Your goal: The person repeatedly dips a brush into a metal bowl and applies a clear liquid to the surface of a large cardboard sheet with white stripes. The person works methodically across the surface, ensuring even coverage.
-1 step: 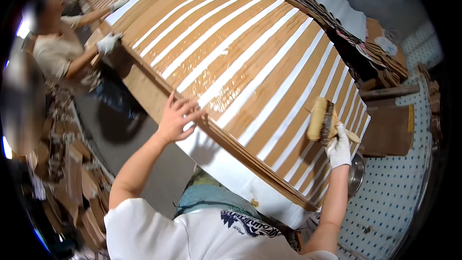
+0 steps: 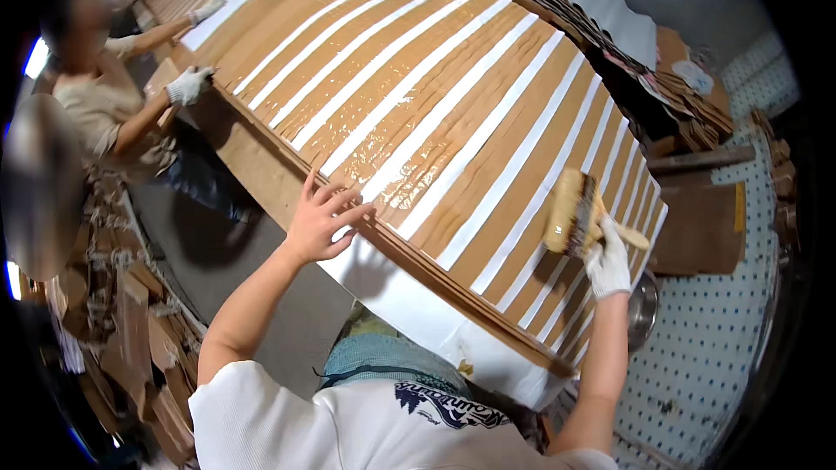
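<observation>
A broad brush (image 2: 570, 218) with thick pale bristles and a wooden handle is gripped by my right hand (image 2: 609, 263), which wears a white glove. It hangs over the right part of a large fanned stack of brown cardboard sheets (image 2: 501, 165) with white strips between them. A wet, shiny coating (image 2: 396, 135) covers the left and middle strips. Bare and with fingers spread, my left hand (image 2: 322, 219) is at the stack's near edge; whether it touches the board I cannot tell.
Across to the left a co-worker's gloved hand (image 2: 189, 85) is at the stack's edge. A metal bowl (image 2: 643, 312) sits below my right forearm. Cardboard pieces (image 2: 139, 331) lie piled at the lower left; more sheets (image 2: 697, 231) stand at the right, beside a dotted pale surface (image 2: 705, 348).
The brush and my right hand have shifted slightly left. My left hand has stayed in nearly the same place, fingers still spread.
</observation>
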{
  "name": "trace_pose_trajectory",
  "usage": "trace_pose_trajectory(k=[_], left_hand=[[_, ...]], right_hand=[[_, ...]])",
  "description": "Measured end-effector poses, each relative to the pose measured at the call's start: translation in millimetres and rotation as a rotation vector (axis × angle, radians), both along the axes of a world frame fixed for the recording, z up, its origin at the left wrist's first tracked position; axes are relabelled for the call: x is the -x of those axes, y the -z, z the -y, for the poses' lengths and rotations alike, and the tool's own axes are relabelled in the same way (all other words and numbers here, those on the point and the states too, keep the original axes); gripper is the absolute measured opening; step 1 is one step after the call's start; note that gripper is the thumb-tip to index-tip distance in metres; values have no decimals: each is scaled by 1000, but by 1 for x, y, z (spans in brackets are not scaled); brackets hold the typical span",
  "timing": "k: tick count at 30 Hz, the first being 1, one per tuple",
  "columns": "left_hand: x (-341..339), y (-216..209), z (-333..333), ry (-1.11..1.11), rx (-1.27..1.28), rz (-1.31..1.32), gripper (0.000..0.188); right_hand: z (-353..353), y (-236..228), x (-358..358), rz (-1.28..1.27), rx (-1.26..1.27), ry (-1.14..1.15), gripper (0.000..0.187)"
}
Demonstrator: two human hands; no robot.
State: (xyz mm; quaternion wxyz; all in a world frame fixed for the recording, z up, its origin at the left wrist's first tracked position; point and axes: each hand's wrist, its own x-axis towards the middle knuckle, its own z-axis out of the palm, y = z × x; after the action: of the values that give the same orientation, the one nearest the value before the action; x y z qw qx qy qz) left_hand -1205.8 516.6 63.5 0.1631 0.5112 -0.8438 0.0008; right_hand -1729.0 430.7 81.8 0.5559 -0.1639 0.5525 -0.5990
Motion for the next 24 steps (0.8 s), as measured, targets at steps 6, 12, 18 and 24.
trace_pose_trajectory(k=[6, 12, 18, 24], left_hand=[[-56, 12, 34, 238, -93, -13, 63], [-69, 16, 46, 310, -142, 5, 69], [-74, 14, 52, 341, -265, 79, 79], [-70, 20, 55, 323, -320, 30, 72]], right_hand=[[48, -63, -157, -498, 77, -379, 49], [106, -61, -252, -1278, 239, -535, 40], [157, -10, -284, -1450, 595, -474, 33], [285, -20, -238, -1570, 123, -549, 45]])
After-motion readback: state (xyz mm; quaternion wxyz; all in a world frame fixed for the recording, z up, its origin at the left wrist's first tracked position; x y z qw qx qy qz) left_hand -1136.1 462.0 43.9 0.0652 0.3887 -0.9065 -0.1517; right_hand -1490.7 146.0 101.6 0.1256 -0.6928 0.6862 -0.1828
